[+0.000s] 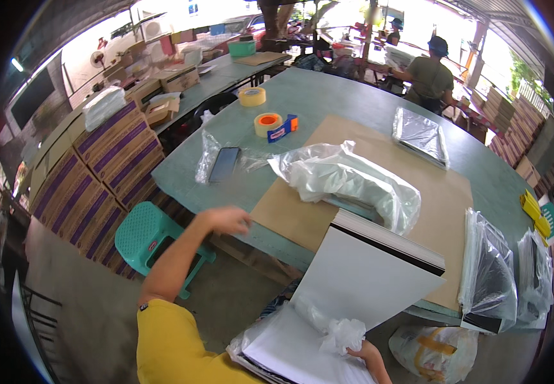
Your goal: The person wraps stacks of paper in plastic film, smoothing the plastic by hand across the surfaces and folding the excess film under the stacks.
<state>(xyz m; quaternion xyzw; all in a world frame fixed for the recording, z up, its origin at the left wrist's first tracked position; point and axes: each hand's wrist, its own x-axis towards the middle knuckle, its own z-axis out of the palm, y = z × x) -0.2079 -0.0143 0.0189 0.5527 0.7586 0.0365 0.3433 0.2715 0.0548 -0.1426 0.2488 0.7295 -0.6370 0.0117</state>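
Observation:
A thick stack of white sheets (369, 275) with a black band along its top edge leans against the near edge of the table, tilted toward me. My right hand (368, 354) grips crumpled clear plastic (344, 336) in front of it, over more white sheets (289, 345) at my body. My left hand (227, 221) is held out by the table's near left edge, blurred by motion; nothing shows in it, and its fingers cannot be made out. Past the stack, a rumpled translucent plastic bag (353, 176) lies on a brown cardboard sheet (443, 198).
The green table (181, 173) carries a phone (225, 164), tape rolls (252, 96), a blue-orange tape dispenser (283, 129) and plastic-wrapped packs (421, 136). Left stand a green stool (149, 233) and stacked cartons (75, 205); a stuffed bag (433, 352) is at right. Another person (432, 75) works beyond.

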